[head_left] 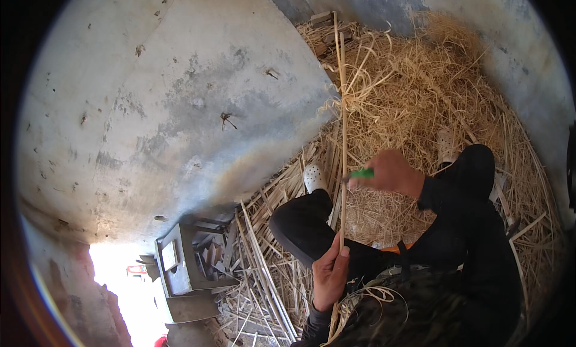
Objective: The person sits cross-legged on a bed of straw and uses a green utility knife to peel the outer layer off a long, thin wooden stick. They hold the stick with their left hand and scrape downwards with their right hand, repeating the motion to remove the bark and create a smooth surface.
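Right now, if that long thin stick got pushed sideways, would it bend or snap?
The long stick would probably bend first: it is very thin for its length. It looks light, since the left hand steadies it with a small grip. The shavings pile suggests it splits easily.

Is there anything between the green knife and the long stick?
Nothing visible is. The right hand holds the green-handled knife right up against the long stick, which the left hand grips lower down. Only loose shavings lie behind them on the floor.
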The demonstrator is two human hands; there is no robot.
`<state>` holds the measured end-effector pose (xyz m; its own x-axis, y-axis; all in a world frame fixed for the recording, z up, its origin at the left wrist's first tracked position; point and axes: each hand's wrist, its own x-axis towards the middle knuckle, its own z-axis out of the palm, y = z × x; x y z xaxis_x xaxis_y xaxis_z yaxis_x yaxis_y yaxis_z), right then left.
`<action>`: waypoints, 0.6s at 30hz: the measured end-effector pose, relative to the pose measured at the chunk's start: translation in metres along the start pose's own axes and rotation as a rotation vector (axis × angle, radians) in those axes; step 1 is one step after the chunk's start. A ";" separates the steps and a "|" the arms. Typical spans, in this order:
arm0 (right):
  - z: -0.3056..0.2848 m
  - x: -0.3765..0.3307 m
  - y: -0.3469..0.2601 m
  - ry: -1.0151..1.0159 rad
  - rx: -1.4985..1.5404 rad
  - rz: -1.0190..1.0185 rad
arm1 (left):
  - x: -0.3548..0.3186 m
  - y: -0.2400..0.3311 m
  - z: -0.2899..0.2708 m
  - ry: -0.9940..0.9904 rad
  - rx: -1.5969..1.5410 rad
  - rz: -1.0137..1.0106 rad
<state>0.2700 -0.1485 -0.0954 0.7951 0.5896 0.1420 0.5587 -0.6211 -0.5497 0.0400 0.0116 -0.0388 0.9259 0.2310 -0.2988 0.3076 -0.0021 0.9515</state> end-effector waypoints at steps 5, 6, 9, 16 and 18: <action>-0.003 0.004 0.018 -0.014 0.038 0.072 | 0.001 0.002 0.001 -0.025 0.027 0.004; 0.004 -0.004 0.009 -0.070 0.049 0.027 | 0.000 -0.001 0.000 -0.025 -0.033 -0.001; 0.017 -0.020 -0.018 0.126 0.212 -0.159 | -0.001 0.001 0.000 -0.031 -0.168 -0.027; 0.001 0.040 0.135 0.717 -0.077 0.033 | -0.013 -0.002 0.012 -0.191 -0.172 -0.124; -0.012 0.034 0.087 0.273 0.034 0.254 | -0.010 -0.005 0.009 -0.121 -0.194 -0.132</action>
<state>0.3487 -0.1889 -0.1290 0.9436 0.2566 0.2090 0.3308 -0.7095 -0.6223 0.0315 0.0005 -0.0409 0.9036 0.0988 -0.4169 0.3907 0.2094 0.8964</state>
